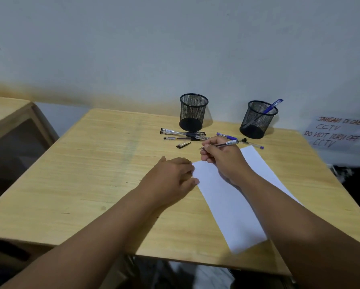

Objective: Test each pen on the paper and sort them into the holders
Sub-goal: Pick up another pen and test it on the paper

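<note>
Your right hand pinched a black pen, its barrel running toward three o'clock, tip just beyond the paper's twelve-o'clock edge, while your left hand rested loosely curled at the sheet's nine-o'clock edge, holding nothing.

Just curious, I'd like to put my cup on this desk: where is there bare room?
The wooden table is bare left of the left hand. Crowded: loose pens before the black mesh holders, and the white paper under the right hand.
</note>
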